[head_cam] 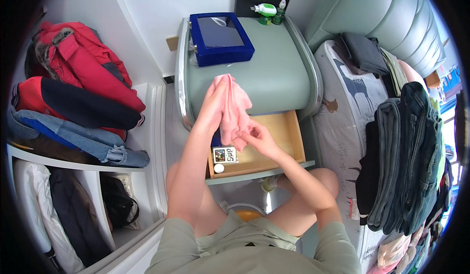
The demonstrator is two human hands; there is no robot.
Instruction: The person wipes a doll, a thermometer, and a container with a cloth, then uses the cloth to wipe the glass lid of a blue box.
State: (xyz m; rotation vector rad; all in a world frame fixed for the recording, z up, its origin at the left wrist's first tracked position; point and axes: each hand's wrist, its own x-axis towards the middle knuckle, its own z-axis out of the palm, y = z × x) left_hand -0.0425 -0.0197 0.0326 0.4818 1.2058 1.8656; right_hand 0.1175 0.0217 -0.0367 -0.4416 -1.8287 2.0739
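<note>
My left hand (217, 96) holds up the top of a pink cloth (235, 107), which looks like a small knitted garment; its exact kind I cannot tell. The fingers of my right hand (256, 136) pinch its lower edge. Below the cloth is a pulled-out wooden drawer (299, 138) of a green padded nightstand (282, 76). In its near left corner lie a small printed box (225, 154) and a round white cap or jar (219, 168). A dark blue item is partly hidden behind my left forearm.
A blue box with a clear lid (224, 55) and small green bottles (278, 17) stand on the nightstand. Folded jeans (418, 160) and other clothes lie on the bed (336, 127) at right. Jackets (91, 65) fill the white shelves (145, 178) at left.
</note>
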